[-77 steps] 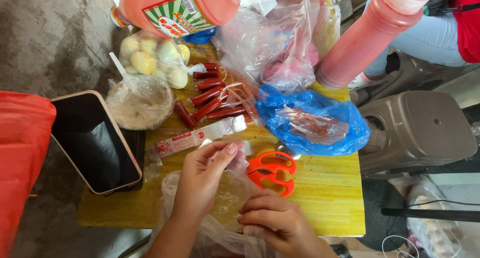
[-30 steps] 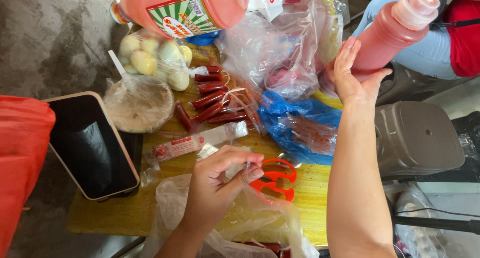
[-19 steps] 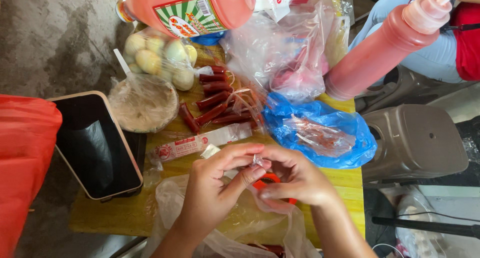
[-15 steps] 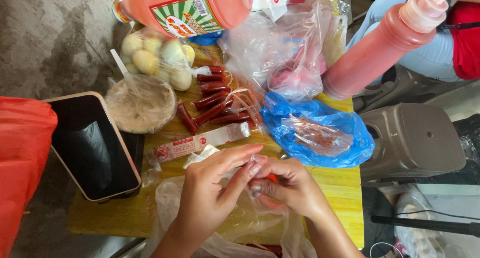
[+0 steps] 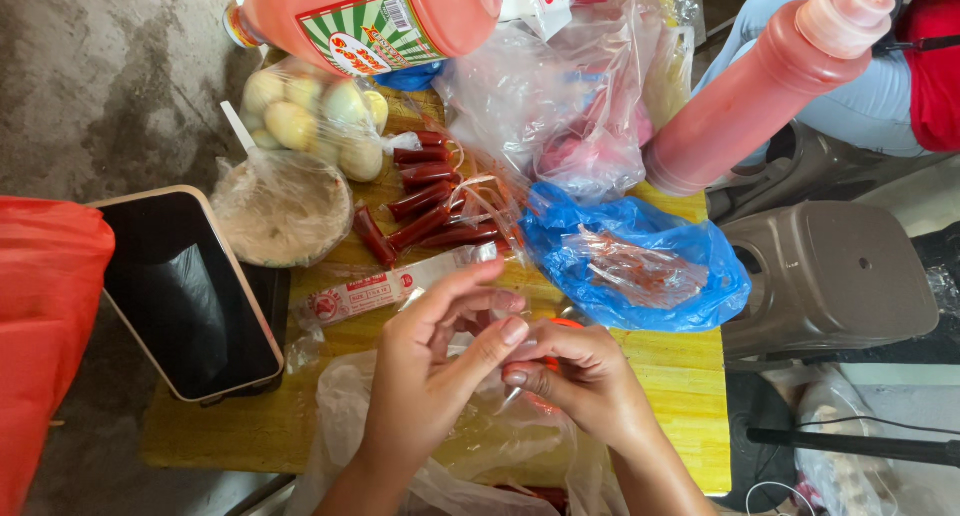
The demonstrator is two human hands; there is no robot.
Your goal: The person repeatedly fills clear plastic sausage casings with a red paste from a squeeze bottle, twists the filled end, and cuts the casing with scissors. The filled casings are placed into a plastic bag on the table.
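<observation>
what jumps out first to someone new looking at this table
The two hands, left hand and right hand, meet fingertip to fingertip over a clear plastic bag at the near edge of the yellow table. Behind them lie red sausages and a crumpled blue bag. A tall red squeeze bottle stands far right.

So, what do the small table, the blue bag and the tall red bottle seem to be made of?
The table looks like varnished yellow wood, with visible grain lines. The blue bag seems thin plastic film: crumpled, glossy, partly see-through. The tall red bottle is probably soft translucent plastic, since its red filling shows through the matte wall.
</observation>
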